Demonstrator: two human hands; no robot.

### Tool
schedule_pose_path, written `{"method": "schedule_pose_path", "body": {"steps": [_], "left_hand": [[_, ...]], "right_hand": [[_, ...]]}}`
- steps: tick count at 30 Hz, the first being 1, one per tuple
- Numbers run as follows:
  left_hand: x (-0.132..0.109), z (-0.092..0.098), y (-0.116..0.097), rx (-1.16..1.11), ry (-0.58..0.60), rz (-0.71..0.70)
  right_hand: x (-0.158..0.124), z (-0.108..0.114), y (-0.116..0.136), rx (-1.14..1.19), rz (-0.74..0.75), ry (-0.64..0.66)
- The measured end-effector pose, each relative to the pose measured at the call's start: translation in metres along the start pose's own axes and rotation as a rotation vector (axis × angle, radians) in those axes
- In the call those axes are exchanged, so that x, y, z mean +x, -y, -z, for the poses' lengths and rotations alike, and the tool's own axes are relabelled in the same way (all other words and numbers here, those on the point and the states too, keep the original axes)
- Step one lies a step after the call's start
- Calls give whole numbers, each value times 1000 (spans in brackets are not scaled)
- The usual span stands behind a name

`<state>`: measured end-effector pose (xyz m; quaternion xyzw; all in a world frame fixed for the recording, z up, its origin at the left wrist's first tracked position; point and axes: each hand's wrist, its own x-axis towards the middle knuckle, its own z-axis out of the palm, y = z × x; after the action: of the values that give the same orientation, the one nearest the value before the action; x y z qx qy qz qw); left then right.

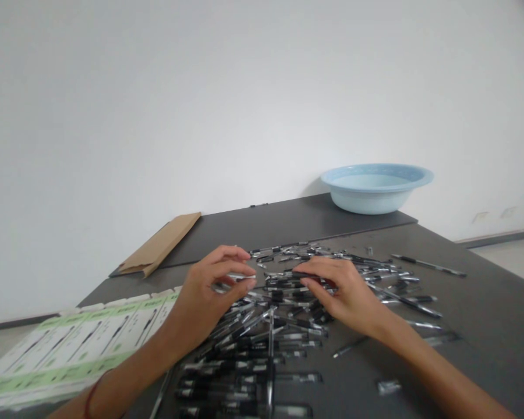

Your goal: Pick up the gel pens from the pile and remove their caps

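Note:
A spread-out heap of black-and-clear pens (288,337) lies on the dark table, many of them crossing one another. Over the heap's left part is my left hand (220,282), its thumb and forefinger nearly closed around a slim, pale item that I cannot make out. Facing it from the right, my right hand (338,285) pinches a dark pen (303,273) between thumb and fingers; most of that pen is hidden. A small gap separates the two hands. One pen (271,355) lies lengthwise across others in front.
Green-and-white pen boxes (91,337) stand in a row at the left. Behind them lies a brown paper envelope (161,244). A light blue basin (375,189) sits at the back right by the wall. A loose pen (428,265) and a clear scrap (388,387) lie to the right.

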<state>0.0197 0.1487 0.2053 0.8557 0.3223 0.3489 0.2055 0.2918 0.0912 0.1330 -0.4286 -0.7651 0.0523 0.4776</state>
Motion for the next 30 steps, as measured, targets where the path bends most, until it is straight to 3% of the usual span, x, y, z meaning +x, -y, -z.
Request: {"method": "schedule_pose_path", "body": {"steps": [4, 8, 11, 15, 19, 22, 25, 30], "left_hand": [[3, -16, 1, 63, 77, 17], [14, -47, 22, 86, 245, -12], [35, -79, 40, 48, 321, -53], [76, -127, 57, 85, 329, -124], [105, -165, 71, 77, 340, -120], [117, -172, 71, 9, 327, -98], [126, -163, 56, -148, 319, -77], [127, -151, 26, -372, 473, -40]], "right_hand": [[2, 3, 0, -12, -15, 18], [6, 25, -13, -54, -88, -49], [8, 49, -32, -60, -238, -175], [7, 70, -57, 23, -392, -320], [4, 76, -70, 14, -436, -337], [2, 80, -74, -23, -454, -196], [0, 83, -78, -36, -471, -14], [-5, 77, -82, -25, -482, 152]]}}
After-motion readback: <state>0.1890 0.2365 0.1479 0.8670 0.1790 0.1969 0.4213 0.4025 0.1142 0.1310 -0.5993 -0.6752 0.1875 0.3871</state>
